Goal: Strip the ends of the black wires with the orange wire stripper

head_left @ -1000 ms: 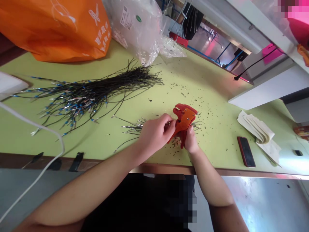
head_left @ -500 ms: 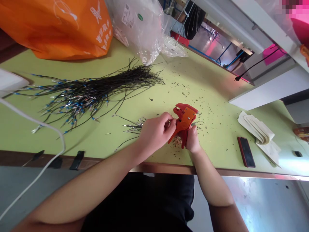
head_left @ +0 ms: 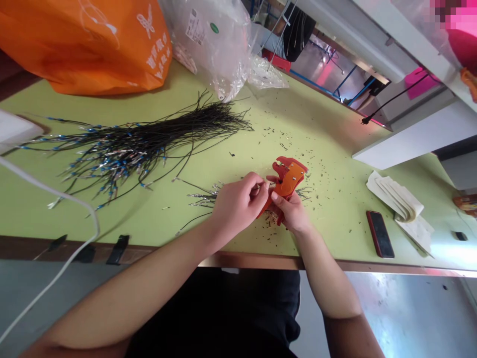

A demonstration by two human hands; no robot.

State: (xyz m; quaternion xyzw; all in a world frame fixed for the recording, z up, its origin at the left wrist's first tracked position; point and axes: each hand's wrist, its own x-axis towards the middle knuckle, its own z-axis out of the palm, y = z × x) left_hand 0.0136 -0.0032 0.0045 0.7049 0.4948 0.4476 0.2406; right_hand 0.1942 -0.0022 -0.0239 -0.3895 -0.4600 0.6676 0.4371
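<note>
My right hand (head_left: 292, 210) is wrapped round the handles of a red and orange wire stripper (head_left: 288, 179), its thumb lying across the handle. Beside the tool's jaws, my left hand (head_left: 242, 204) pinches a thin dark wire (head_left: 271, 184), mostly hidden by the fingers. A small group of black wires with metal ends (head_left: 203, 200) lies on the table left of my left hand, and more wire ends show right of the tool. A large bundle of black wires (head_left: 167, 130) with blue and silver ends rests farther left.
An orange bag (head_left: 112, 49) and clear plastic bags (head_left: 212, 44) stand at the back. A phone (head_left: 380, 233) and folded paper (head_left: 397, 204) lie right. Wire scraps dot the green table (head_left: 328, 219). A white cable (head_left: 70, 196) crosses the left edge. A person (head_left: 298, 30) is beyond.
My right hand has shifted its grip, with the thumb now over the handle and the handles closer together. The tool has tilted slightly. My left hand has moved slightly left.
</note>
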